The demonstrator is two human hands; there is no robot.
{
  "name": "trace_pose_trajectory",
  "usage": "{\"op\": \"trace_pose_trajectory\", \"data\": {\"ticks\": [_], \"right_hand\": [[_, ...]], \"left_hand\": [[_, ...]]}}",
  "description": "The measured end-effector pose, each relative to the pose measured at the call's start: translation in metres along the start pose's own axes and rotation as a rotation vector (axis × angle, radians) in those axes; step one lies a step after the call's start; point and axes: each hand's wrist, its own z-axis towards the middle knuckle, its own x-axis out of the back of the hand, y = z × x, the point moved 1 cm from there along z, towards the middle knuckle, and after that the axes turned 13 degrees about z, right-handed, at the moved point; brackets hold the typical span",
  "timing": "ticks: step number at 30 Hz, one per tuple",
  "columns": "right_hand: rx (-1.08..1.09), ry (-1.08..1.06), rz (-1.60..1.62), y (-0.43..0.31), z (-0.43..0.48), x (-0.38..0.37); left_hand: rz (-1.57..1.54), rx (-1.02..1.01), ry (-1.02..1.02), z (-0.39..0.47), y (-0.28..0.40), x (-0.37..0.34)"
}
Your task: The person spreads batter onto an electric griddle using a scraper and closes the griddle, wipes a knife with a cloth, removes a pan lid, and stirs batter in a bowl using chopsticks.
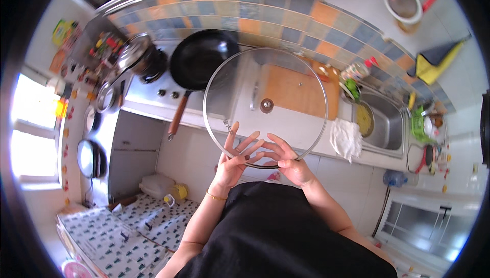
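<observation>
A round glass pan lid with a metal rim and a brown knob is held up before me by its near edge. My left hand pinches the rim at the lower left, its fingers spread under the glass. At the lower right my right hand grips the same rim between thumb and fingers. Through the glass a wooden cutting board shows on the white counter. Left of the lid a black wok with a wooden handle sits on the gas stove, its right side partly overlapped by the lid.
A lidded pot stands at the stove's left. Right of the board are a white cloth at the counter edge, a bowl of green vegetables, a bottle with a red cap and a steel sink holding a bowl of yellowish food.
</observation>
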Motion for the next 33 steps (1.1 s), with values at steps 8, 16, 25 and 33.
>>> {"op": "trace_pose_trajectory", "data": {"ticks": [8,16,25,33], "right_hand": [[-0.213,-0.185,-0.047,0.077,0.099,-0.087],[-0.420,-0.394,-0.061,0.162,0.193,-0.179],[-0.744,-0.587,-0.082,0.259,0.295,-0.253],[-0.965,-0.715,-0.030,0.376,0.394,-0.321]], "left_hand": [[0.024,-0.220,0.169,-0.076,0.102,0.078],[0.109,-0.453,0.390,-0.160,0.189,0.150],[0.032,-0.671,0.641,-0.230,0.242,0.232],[-0.011,-0.825,0.855,-0.286,0.306,0.324]]}}
